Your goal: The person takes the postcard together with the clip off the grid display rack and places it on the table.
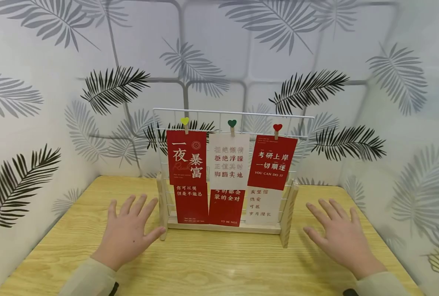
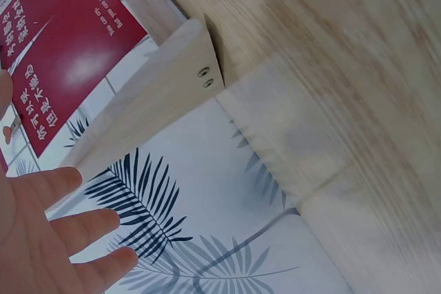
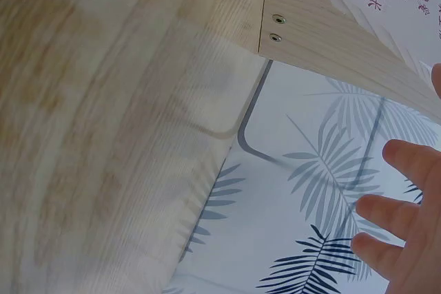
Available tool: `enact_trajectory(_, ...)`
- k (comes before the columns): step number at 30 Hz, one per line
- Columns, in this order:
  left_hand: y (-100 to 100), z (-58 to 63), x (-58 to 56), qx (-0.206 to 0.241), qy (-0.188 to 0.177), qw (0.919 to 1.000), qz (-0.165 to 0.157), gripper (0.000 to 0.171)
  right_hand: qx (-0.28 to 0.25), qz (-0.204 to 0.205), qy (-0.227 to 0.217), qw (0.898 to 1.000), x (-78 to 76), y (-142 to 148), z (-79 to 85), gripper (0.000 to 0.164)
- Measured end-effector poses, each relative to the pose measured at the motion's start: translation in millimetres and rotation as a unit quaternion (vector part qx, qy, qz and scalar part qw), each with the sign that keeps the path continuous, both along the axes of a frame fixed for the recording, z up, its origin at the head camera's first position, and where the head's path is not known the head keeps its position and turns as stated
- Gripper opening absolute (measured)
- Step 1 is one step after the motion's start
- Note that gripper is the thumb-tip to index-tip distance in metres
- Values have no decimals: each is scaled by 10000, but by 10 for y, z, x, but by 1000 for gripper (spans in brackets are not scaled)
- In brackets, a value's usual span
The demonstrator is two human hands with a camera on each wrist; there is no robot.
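A white wire grid rack point(image 1: 234, 112) with wooden side posts stands upright on the table. Three small clips pin the upper cards to it: a yellow heart clip point(image 1: 184, 121), a green heart clip point(image 1: 232, 123) and a red heart clip point(image 1: 277, 128). The upper row is a red card point(image 1: 187, 164), a white card point(image 1: 228, 162) and another red card point(image 1: 272, 164); two red and one white hang below, partly covered. My left hand point(image 1: 128, 232), fingers spread, is left of the rack, apart from it. My right hand point(image 1: 337, 234) is likewise spread on its right, holding nothing.
The wood-grain table point(image 1: 219, 263) narrows towards the back. Leaf-patterned walls point(image 1: 219, 49) close it in behind and on both sides. In the wrist views, a wooden side post point(image 2: 158, 80) and its opposite post point(image 3: 324, 32) each show two metal fasteners near the tabletop.
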State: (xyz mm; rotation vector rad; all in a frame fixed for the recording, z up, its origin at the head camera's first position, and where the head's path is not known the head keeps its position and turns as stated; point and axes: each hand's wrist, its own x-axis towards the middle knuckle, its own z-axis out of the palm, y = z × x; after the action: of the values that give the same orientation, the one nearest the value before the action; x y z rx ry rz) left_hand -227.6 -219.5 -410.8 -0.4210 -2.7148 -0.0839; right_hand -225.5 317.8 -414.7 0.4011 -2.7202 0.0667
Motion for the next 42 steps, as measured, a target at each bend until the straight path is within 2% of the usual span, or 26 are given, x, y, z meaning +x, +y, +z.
enact_trajectory(9,87,-6,99,179,97,9996,-192,76,-380,276,438,9979,5,5,-23,58)
enact_trajectory(14,152,32,123,410,216,9978,-469,73,-644,387,547,9957,9,-26,18,53)
enact_trajectory(21,260,175,103,766,511,9915,-918,71,-1090,700,852,9879,-35,-51,145,49)
enact_trajectory(27,412,334,94,1008,416,9869,-1187,67,-1298,913,1143,9807,-62,-68,275,46)
enact_trajectory(31,484,387,107,1154,387,9844,-1272,65,-1316,942,1280,9785,-63,-106,320,45)
enact_trajectory(37,549,395,114,1298,526,9795,-1449,64,-1417,900,1213,9783,-59,-170,373,45)
enact_trajectory(42,613,401,113,1363,484,9763,-1608,65,-1685,937,1119,9748,-30,-186,431,42)
